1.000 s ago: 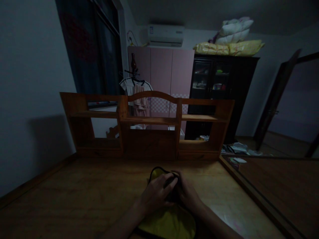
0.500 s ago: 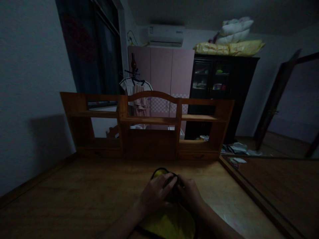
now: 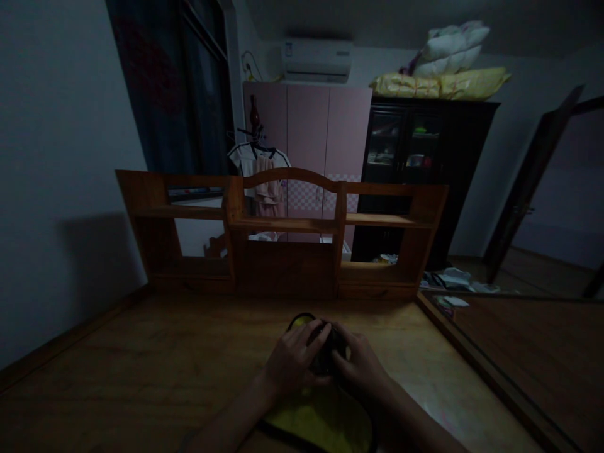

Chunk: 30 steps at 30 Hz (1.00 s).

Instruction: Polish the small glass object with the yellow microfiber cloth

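Note:
In the dim light both hands meet over a yellow, cloth-like piece with black edging [image 3: 325, 418] on the wooden surface. My left hand [image 3: 295, 355] is closed, its fingers curled over the top of a small dark object [image 3: 325, 355]. My right hand [image 3: 358, 362] grips the same object from the other side, thumb and fingers bent around it. What this object is, and whether it is joined to the yellow piece, I cannot make out. The hands and wrists cover part of the yellow piece.
A low wooden shelf unit [image 3: 285, 225] with drawers stands along the far edge of the wooden surface [image 3: 198, 358]. A raised wooden edge [image 3: 472, 358] runs down the right. Behind are a pink wardrobe [image 3: 306, 126], a dark cabinet [image 3: 453, 138] and hanging clothes [image 3: 267, 176].
The right hand has turned slightly, its thumb now showing against the dark object, and more of that object is visible between the hands. The view has shifted a little.

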### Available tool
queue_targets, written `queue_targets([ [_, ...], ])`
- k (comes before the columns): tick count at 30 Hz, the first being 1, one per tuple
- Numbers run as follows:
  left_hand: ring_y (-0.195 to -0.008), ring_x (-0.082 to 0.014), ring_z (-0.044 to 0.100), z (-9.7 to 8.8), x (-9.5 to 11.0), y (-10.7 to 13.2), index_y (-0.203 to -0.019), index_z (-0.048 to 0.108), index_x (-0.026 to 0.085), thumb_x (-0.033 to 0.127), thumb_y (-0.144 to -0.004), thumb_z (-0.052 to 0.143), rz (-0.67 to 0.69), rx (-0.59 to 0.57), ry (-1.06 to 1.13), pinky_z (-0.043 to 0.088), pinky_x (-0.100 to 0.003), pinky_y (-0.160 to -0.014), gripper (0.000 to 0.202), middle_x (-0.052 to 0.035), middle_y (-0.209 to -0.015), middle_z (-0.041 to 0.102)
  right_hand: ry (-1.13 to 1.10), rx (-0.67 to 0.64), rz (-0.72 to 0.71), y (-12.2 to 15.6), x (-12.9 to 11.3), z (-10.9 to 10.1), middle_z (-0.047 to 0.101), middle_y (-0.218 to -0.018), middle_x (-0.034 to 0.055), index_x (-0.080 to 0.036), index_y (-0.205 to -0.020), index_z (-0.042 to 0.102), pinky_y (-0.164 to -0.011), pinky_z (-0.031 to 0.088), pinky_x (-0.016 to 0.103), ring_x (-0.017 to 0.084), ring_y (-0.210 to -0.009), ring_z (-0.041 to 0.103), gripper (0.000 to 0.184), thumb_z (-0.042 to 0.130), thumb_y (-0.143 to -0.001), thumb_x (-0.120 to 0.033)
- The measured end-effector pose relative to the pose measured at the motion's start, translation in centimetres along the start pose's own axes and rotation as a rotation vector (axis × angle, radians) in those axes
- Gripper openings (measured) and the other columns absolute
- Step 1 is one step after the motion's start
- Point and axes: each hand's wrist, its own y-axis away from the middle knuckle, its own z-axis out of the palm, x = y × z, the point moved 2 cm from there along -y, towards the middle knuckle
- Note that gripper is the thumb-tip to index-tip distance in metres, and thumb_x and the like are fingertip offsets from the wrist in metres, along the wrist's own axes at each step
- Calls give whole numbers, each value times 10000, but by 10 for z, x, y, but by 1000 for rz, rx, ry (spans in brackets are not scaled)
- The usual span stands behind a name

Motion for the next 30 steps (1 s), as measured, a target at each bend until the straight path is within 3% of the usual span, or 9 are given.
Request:
queue_targets([
  [6,-1130,-314,548,-3,4,-1,-1397,364,135,630,-814,535,12,23,-25,491,-435,-926,784,-195,-1289,501,12,-1,62,1,-1,-4,672,-1159,67,-227,-1337,488,-915,485,366,217,-986,632,582,517,-766,-118],
  [10,-1104,-315,560,-5,3,-3,-1376,400,129,629,-810,544,8,56,-64,503,-435,-902,769,-197,-1260,513,-143,-27,101,-1,3,-5,636,-1226,53,-238,-1321,505,-981,446,394,226,-1083,592,549,494,-783,-133],
  [16,-1150,-307,525,-4,0,-2,-1399,384,156,601,-803,585,-37,21,-55,481,-425,-940,770,-181,-1291,476,-344,-34,123,-4,1,-5,567,-1334,68,-247,-1315,517,-1072,360,441,242,-1230,511,416,490,-910,-336],
  [21,-1138,-307,531,-1,1,-1,-1397,388,158,599,-782,608,-37,27,-53,477,-430,-939,788,-175,-1290,484,-242,7,160,-5,-3,-1,637,-1220,74,-234,-1254,555,-968,465,400,236,-1102,596,400,540,-896,-412],
  [30,-1119,-318,542,2,2,-1,-1391,391,143,616,-785,570,29,-2,-28,494,-440,-896,789,-186,-1272,506,-41,32,137,-3,18,2,704,-1025,54,-206,-1169,575,-805,520,337,208,-898,656,311,559,-871,-294],
])
